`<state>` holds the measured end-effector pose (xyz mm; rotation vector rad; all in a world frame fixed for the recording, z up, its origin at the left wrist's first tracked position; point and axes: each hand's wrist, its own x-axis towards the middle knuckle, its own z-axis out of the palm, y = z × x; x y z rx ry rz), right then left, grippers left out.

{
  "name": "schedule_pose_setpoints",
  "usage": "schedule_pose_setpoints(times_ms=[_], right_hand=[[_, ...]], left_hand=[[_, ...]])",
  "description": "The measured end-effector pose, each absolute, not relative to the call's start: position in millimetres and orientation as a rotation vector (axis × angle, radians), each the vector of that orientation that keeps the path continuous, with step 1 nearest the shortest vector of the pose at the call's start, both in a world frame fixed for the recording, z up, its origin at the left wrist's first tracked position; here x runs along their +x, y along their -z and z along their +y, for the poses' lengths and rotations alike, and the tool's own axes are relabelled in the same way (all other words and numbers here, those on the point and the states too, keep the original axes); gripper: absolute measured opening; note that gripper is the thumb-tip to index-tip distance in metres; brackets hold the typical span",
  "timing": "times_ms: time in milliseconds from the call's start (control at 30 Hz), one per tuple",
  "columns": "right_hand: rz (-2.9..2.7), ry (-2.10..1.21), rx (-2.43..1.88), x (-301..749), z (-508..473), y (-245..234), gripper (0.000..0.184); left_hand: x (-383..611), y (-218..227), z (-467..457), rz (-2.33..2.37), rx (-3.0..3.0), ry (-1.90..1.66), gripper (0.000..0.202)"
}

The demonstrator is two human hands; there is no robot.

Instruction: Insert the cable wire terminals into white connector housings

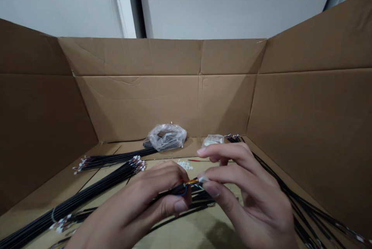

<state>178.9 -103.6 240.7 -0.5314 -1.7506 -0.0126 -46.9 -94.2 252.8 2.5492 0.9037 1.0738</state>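
Right hand [250,198] inside cardboard box [139,102].

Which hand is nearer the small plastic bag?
Right hand: its fingers are just in front of the small plastic bag. The left hand is farther off, to the bag's left and nearer the camera.

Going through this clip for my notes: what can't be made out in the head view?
White connector in the right hand: fingers hide how the wires enter it.
Black wire bundle in the left hand: fingers cover most of it.
Clear plastic bag: creased film hides its contents.
Small white pieces: too small to identify.
Loose black wires: cut off by the lower right edge.
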Motion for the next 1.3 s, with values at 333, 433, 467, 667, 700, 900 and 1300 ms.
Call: schedule_pose_setpoints(times_ms=[333,433,467,667,700,900,1300], right_hand=[[-1.704,-0.049,-0.52,176,-104,-238,0.016],[-1.694,-0.073,-0.529,175,-104,-238,0.016],[-1.691,-0.089,-0.526,175,-104,-239,0.016],[-1.67,-0.31,-0.511,179,-103,-240,0.013],[-1.662,-0.325,-0.518,179,-103,-240,0.014],[-1.645,-0.237,-0.507,179,-104,-239,0.006],[-1.589,-0.051,-0.562,173,-97,-239,0.018]], left_hand=[[-37,-257,-91,0.845,2.419,-0.868,0.052],[-36,-256,-89,0.818,2.409,-0.893,0.055],[-36,-256,-88,0.823,2.393,-0.895,0.056],[-32,-254,-86,0.822,2.292,-0.907,0.061],[-31,-253,-87,0.838,2.267,-0.931,0.061],[-29,-242,-87,0.911,2.07,-0.99,0.062],[-23,-245,-78,0.968,2.41,-1.128,0.036]])
